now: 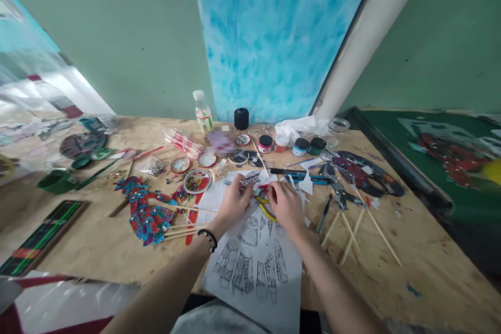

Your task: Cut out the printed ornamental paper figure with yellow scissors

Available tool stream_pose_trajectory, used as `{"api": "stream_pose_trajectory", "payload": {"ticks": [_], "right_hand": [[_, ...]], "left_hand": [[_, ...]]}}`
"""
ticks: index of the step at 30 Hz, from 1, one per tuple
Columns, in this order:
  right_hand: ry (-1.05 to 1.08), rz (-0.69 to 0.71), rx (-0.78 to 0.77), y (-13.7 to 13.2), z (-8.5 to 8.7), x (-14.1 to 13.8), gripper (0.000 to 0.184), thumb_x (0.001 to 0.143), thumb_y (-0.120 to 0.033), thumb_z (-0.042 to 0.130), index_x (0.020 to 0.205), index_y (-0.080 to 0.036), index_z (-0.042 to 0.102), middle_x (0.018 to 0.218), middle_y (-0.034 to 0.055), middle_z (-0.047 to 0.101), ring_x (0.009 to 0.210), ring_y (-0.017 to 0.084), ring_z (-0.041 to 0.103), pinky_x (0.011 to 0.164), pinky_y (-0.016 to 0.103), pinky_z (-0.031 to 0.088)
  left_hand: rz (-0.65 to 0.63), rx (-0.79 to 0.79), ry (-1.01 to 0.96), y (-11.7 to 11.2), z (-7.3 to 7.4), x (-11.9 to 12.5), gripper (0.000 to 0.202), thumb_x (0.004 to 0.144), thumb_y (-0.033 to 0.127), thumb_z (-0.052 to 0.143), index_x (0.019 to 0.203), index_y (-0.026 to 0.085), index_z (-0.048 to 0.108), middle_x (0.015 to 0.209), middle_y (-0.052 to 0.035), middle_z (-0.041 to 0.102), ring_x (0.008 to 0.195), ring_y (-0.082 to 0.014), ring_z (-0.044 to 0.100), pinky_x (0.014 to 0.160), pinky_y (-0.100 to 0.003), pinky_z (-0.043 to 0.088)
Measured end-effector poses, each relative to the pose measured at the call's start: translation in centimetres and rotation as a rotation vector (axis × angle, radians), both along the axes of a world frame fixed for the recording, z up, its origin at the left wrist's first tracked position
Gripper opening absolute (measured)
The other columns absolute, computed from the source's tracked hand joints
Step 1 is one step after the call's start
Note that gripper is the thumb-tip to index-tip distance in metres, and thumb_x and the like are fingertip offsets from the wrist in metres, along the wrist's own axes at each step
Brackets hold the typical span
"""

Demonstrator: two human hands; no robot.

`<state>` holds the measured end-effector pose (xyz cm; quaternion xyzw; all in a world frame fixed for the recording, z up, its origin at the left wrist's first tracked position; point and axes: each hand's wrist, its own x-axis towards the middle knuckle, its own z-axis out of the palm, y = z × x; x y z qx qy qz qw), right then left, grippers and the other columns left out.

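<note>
My left hand (pixel 235 199) is closed, its fingers pinching a small grey-patterned paper cut-out (pixel 251 179). Close by on the right, my right hand (pixel 287 204) has its fingers curled together near a small red piece (pixel 264 186); what they grip is too small to make out. Between the hands lies a tool with yellow curved handles (pixel 267 212). Under both wrists is a white sheet (pixel 230 302) printed with black-and-white patterned shapes. A thin wooden stick (pixel 260 158) slants just behind the hands.
Paint jars (pixel 265 144) stand along the back, near a clear bottle (pixel 202 112). Left of the sheet lie a painted red-and-blue puppet-like figure (pixel 151 216) on sticks and a dish of beads (pixel 198 181). At right are a dark figure (pixel 344 195) with crossed sticks (pixel 354 237) and a black pen (pixel 324 215).
</note>
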<state>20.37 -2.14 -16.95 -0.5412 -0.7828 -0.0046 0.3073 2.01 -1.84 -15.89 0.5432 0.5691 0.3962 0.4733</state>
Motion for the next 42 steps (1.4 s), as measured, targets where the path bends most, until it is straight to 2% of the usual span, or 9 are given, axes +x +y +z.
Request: {"api": "stream_pose_trajectory", "payload": {"ticks": [8,15,18,20,23,26,32,38,42], "right_hand": [[-0.010,-0.017,-0.032,0.1,-0.3,0.3,0.017,0.100,-0.016,0.048,0.095,-0.022,0.063,0.088,0.0095,0.069,0.087,0.030,0.063,0.075,0.037,0.046],[0.000,0.006,0.047,-0.2,0.0,0.2,0.018,0.100,-0.014,0.048,0.095,-0.022,0.064,0.085,0.0087,0.069,0.086,0.030,0.061,0.078,0.039,0.046],[0.005,0.023,0.101,-0.3,0.4,0.1,0.022,0.098,-0.007,0.046,0.101,-0.021,0.063,0.094,0.0096,0.070,0.092,0.030,0.061,0.083,0.039,0.047],[0.000,0.035,0.127,-0.3,0.4,0.2,0.026,0.097,-0.002,0.043,0.098,-0.020,0.062,0.094,0.0096,0.070,0.091,0.029,0.061,0.083,0.038,0.048],[-0.026,0.060,0.159,-0.4,0.1,0.3,0.033,0.096,0.002,0.040,0.082,-0.021,0.059,0.082,0.0056,0.068,0.081,0.024,0.060,0.078,0.033,0.046],[-0.045,0.049,0.198,-0.5,-0.5,0.4,0.036,0.096,0.002,0.042,0.075,-0.022,0.060,0.073,0.0015,0.066,0.074,0.020,0.062,0.068,0.028,0.041],[-0.061,-0.057,0.251,-0.8,-0.7,0.3,0.036,0.097,-0.003,0.048,0.069,-0.022,0.061,0.062,-0.0034,0.064,0.053,0.015,0.052,0.051,0.033,0.023],[-0.092,-0.068,0.264,-0.8,-0.7,0.3,0.037,0.099,-0.005,0.047,0.069,-0.021,0.060,0.062,-0.0033,0.061,0.053,0.014,0.053,0.052,0.031,0.025],[-0.112,-0.058,0.261,-0.8,-0.7,0.3,0.034,0.101,-0.007,0.048,0.072,-0.021,0.059,0.065,-0.0035,0.061,0.057,0.014,0.056,0.054,0.029,0.027]], "left_hand": [[0.031,-0.003,0.071,0.1,-0.5,0.2,0.028,0.102,0.036,0.062,0.121,0.015,0.064,0.104,-0.0063,0.070,0.079,-0.0159,0.068,0.069,-0.032,0.060],[0.013,-0.033,0.125,0.0,0.2,0.3,0.029,0.102,0.037,0.062,0.121,0.015,0.065,0.112,-0.0083,0.070,0.089,-0.0191,0.070,0.077,-0.037,0.061],[0.008,-0.059,0.141,0.1,0.6,0.3,0.031,0.101,0.037,0.064,0.122,0.014,0.065,0.114,-0.0089,0.069,0.093,-0.0207,0.070,0.080,-0.039,0.061],[0.010,-0.078,0.144,0.1,0.7,0.4,0.031,0.101,0.036,0.064,0.123,0.015,0.064,0.116,-0.0093,0.069,0.095,-0.0214,0.070,0.082,-0.040,0.061],[0.013,-0.102,0.136,0.1,0.8,0.4,0.032,0.101,0.036,0.064,0.124,0.015,0.064,0.119,-0.0098,0.068,0.097,-0.0222,0.070,0.083,-0.041,0.061],[0.019,-0.116,0.120,0.1,0.8,0.4,0.032,0.101,0.036,0.064,0.125,0.015,0.064,0.120,-0.0101,0.068,0.099,-0.0228,0.070,0.085,-0.042,0.061],[0.044,-0.141,0.080,0.1,0.7,0.3,0.033,0.101,0.036,0.064,0.127,0.015,0.063,0.121,-0.0103,0.068,0.100,-0.0229,0.070,0.085,-0.042,0.061],[0.138,-0.187,0.023,0.1,0.8,0.5,0.035,0.101,0.035,0.064,0.130,0.016,0.062,0.124,-0.0109,0.067,0.102,-0.0238,0.069,0.086,-0.043,0.061],[0.237,-0.228,-0.026,1.2,1.3,0.3,0.036,0.100,0.035,0.065,0.131,0.016,0.061,0.127,-0.0113,0.066,0.104,-0.0246,0.069,0.088,-0.045,0.060]]}}
